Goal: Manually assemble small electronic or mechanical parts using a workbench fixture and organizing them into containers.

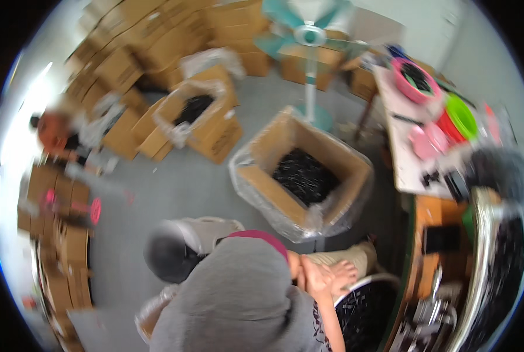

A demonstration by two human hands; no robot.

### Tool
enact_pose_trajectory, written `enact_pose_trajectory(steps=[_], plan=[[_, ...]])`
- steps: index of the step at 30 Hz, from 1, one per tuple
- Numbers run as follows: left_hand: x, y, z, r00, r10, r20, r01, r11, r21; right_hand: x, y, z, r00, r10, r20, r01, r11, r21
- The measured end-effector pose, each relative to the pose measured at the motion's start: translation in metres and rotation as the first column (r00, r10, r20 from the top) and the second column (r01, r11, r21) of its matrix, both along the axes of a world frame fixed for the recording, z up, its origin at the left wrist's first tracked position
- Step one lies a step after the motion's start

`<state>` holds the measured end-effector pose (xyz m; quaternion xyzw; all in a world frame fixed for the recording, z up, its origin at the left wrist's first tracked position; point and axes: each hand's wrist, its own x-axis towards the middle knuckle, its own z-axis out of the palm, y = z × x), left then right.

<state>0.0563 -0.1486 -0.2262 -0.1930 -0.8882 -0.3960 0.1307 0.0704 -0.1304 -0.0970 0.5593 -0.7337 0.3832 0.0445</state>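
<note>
My two hands are together over my right thigh, at the lower middle. The left hand [314, 276] lies against the right one near its wrist; its fingers are blurred and partly hidden, so their grip is unclear. My right hand [343, 274] has its fingers apart and shows nothing in it. Just below them is a round container [364, 311] of small black pieces with a pale rim. Ahead stands an open carton [338, 193] lined with clear plastic, with many black pieces [306, 176] inside.
At right, a white table [399, 164] bears a pink basin [414, 85], green and red containers and a pink bag. A wooden bench [426, 211] holds metal machine parts [432, 317]. A fan [310, 64], stacked cartons [174, 47] and another person [53, 132] are farther off.
</note>
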Motion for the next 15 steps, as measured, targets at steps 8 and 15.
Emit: enact_pose_trajectory(steps=[8,15], plan=[[-0.018,-0.015,0.029,0.964,-0.131,0.233,0.141,0.99,-0.028,0.007,0.005,-0.005,0.914,-0.05,0.402,0.084,0.994,-0.068],[-0.016,-0.007,0.071,0.876,-0.38,0.296,0.386,0.922,0.04,0.013,0.054,0.014,0.949,-0.271,0.16,0.293,0.947,-0.132]])
